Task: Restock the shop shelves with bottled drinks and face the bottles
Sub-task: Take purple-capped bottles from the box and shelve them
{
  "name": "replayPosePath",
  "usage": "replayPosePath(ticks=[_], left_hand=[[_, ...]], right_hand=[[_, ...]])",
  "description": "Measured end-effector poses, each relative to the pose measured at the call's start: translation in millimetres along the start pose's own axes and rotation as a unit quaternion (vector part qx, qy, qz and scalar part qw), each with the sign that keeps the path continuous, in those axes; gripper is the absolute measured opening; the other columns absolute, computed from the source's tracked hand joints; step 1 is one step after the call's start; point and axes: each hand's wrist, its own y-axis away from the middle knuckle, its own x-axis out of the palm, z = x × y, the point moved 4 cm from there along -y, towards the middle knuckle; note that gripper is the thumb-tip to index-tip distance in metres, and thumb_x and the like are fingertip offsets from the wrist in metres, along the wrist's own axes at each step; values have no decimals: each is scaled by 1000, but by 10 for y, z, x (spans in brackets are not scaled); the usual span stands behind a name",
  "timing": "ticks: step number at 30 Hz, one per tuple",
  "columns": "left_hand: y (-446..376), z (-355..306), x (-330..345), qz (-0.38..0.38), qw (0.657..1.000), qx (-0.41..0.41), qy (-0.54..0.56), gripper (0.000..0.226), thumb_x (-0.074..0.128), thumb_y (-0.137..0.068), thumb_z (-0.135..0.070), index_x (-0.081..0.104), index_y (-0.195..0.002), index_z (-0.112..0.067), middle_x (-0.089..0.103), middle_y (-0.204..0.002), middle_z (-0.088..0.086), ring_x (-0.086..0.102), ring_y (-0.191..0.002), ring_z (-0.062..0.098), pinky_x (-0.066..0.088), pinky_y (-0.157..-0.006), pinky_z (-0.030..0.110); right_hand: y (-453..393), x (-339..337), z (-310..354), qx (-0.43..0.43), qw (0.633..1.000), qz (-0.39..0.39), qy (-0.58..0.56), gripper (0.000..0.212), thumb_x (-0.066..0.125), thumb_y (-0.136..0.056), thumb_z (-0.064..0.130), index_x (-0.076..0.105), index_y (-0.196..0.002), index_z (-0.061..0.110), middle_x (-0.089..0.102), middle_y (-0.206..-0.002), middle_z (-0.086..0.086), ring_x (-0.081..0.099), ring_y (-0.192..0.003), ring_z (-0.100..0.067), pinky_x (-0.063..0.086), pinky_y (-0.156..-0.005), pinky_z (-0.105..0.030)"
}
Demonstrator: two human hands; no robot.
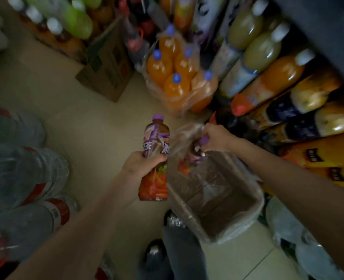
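My left hand point(141, 163) grips a tea bottle point(154, 174) with a purple cap and an orange and purple label, held upright over the floor. To its right my right hand point(215, 138) grips the purple-capped neck of a second such bottle point(194, 156), which stands in the far corner of a cardboard tray point(223, 201) wrapped in torn clear plastic. The rest of the tray shows bare cardboard. On the right, the shop shelf point(288, 81) holds rows of large juice and tea bottles lying toward me.
A shrink-wrapped pack of orange drinks point(179, 77) with blue caps stands on the floor beyond the tray. A cardboard box point(106, 63) sits to its left. Big water bottles point(21, 178) crowd the left side. My legs and shoes point(167, 249) are below.
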Motion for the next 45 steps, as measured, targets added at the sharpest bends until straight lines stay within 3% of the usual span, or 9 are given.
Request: replayPosePath(ticks=[7,12,16,22,28,30,33,38,45], left_hand=[[1898,-1711,-419,6,979,195,-53,40,76,-75,-28,64,-111,-17,61,-99,-1,57,-87,15,44,-76,24],[3862,-2867,-826,8,927,366,-80,31,73,-78,-28,67,-102,-9,61,-92,4,56,-85,15,41,-73,25],[5289,-3353,-798,2,871,482,-101,27,70,-79,-35,59,-88,-11,55,-82,5,52,-80,18,37,-55,23],[6714,-3540,-65,61,796,589,-125,30,70,-79,-36,48,-71,-17,49,-70,-2,47,-62,10,35,-44,15],[7617,-3504,1027,168,714,662,-152,22,74,-77,-26,57,-89,-19,59,-78,-11,53,-71,1,39,-54,8],[7843,-3470,1441,199,690,678,-156,24,75,-76,-20,55,-90,-20,57,-79,-13,56,-76,4,40,-58,9],[8023,-3410,2126,229,668,690,-161,35,77,-73,-12,58,-102,-16,62,-92,-7,58,-88,10,42,-72,15],[8219,-3419,3326,227,659,700,-157,54,83,-65,-14,60,-114,-15,65,-106,-1,59,-101,14,41,-85,22],[8227,-3468,4495,226,733,638,-65,47,81,-67,-9,61,-109,-14,65,-104,2,60,-98,17,45,-85,25]], right_hand=[[2258,-2166,650,-18,975,-212,-61,25,76,-68,19,57,-84,13,54,-81,-5,47,-78,-17,28,-60,-26],[4665,-3992,1018,-59,907,-412,-60,27,79,-67,19,64,-88,10,56,-78,-3,49,-72,-12,34,-64,-25],[6681,-4745,1011,-111,779,-570,-235,16,77,-73,11,62,-72,16,60,-54,12,47,-49,3,37,-54,-13],[8288,-4511,559,-249,454,-641,-567,15,61,-89,25,60,-93,11,68,-70,-1,64,-63,-16,50,-63,-27],[8759,-3694,-387,-101,377,-679,-622,17,60,-90,20,56,-77,10,63,-62,-5,61,-55,-17,55,-61,-32],[9034,-3483,-791,-68,326,-724,-604,13,62,-89,21,57,-79,14,61,-75,-6,59,-70,-21,52,-78,-42],[9538,-3273,-1382,-36,246,-786,-565,16,61,-90,22,49,-81,16,55,-78,-4,56,-73,-20,50,-73,-38],[10276,-3189,-2350,55,234,-867,-436,24,61,-89,27,43,-74,26,50,-77,4,51,-79,-16,49,-81,-39],[10315,-3332,-3298,99,268,-891,-352,18,62,-89,20,50,-96,8,50,-79,7,46,-83,-12,34,-64,-6]])
